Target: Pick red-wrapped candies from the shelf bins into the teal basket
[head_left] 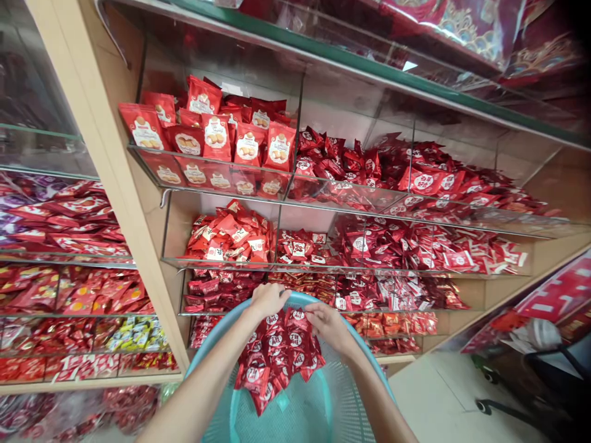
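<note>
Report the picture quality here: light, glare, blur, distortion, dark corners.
Head view: light is bright and even, with no hard shadows. The clear bin fronts carry glare and mirror the packs above them. The wide lens bends the wooden upright and the shelf lines. The red bags at top right are smeared, and that corner goes dark. The red packets, teal basket, left hand and right hand are sharp.

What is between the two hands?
A heap of red packets in the blue basket lies between the left hand and right hand, in the head view.
</note>
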`<action>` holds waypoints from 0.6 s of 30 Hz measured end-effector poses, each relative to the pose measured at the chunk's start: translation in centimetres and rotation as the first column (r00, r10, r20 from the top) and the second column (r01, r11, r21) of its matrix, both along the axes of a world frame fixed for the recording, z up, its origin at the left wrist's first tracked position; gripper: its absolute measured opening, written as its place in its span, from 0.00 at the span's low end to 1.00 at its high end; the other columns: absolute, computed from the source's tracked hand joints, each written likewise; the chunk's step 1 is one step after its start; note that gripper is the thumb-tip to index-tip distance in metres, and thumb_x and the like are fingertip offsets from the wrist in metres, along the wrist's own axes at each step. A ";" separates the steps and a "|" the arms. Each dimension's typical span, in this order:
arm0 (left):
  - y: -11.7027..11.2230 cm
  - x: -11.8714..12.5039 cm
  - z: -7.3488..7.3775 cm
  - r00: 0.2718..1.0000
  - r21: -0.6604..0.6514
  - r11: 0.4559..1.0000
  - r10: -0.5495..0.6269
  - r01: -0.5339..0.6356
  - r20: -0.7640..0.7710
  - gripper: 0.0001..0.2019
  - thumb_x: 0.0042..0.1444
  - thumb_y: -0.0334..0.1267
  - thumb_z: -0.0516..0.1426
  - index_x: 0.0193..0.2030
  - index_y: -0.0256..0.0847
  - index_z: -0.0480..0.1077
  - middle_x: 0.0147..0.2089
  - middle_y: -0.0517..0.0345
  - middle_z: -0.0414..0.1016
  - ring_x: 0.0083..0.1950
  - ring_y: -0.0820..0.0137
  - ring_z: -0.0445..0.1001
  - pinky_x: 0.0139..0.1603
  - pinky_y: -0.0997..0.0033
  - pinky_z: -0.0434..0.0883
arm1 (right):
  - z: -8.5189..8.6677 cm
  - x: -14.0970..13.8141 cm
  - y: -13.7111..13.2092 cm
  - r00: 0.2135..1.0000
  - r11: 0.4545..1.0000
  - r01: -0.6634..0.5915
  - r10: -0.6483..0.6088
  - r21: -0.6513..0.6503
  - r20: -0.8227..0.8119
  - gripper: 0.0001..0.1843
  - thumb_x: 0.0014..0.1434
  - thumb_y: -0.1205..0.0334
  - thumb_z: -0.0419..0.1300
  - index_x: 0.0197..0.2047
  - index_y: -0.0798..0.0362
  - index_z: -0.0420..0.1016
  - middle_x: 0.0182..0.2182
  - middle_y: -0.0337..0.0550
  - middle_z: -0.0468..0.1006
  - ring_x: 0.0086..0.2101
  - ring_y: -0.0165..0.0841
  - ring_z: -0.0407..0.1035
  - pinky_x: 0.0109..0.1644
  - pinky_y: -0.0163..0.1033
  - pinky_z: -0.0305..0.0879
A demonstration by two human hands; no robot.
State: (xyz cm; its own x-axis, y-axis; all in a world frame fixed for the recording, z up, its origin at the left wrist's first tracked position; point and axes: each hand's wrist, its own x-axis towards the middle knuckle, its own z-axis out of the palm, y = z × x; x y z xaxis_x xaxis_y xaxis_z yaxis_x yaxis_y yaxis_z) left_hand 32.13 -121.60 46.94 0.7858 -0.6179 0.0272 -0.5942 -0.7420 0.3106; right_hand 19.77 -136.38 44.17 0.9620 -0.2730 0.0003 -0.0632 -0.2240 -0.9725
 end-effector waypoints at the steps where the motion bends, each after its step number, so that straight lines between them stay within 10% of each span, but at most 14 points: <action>1: 0.0 -0.1 0.1 1.000 0.003 1.000 0.001 -0.001 -0.001 0.26 0.58 0.55 0.39 0.41 0.46 0.74 0.40 0.50 0.78 0.44 0.58 0.75 0.43 0.61 0.68 | -0.2 0.1 -0.2 0.999 0.999 0.032 -0.032 -0.013 0.022 0.18 0.48 0.48 0.58 0.36 0.54 0.67 0.18 0.31 0.64 0.17 0.24 0.57 0.22 0.32 0.53; 11: -0.3 -0.6 0.3 1.000 -0.006 1.000 -0.016 0.016 0.006 0.26 0.58 0.55 0.39 0.41 0.46 0.74 0.41 0.50 0.78 0.45 0.58 0.75 0.45 0.60 0.68 | -1.2 0.8 -0.9 0.996 0.948 0.007 0.021 -0.319 0.084 0.11 0.56 0.56 0.50 0.36 0.54 0.67 0.19 0.32 0.62 0.20 0.27 0.56 0.25 0.33 0.53; 18: -0.3 -0.7 0.4 1.000 -0.020 1.000 -0.013 0.013 -0.010 0.25 0.58 0.53 0.39 0.40 0.45 0.73 0.40 0.50 0.78 0.44 0.58 0.75 0.45 0.59 0.68 | 0.0 0.8 0.7 0.991 0.725 0.132 -0.107 -0.676 0.079 0.06 0.58 0.62 0.50 0.39 0.53 0.64 0.23 0.36 0.68 0.26 0.31 0.64 0.30 0.34 0.54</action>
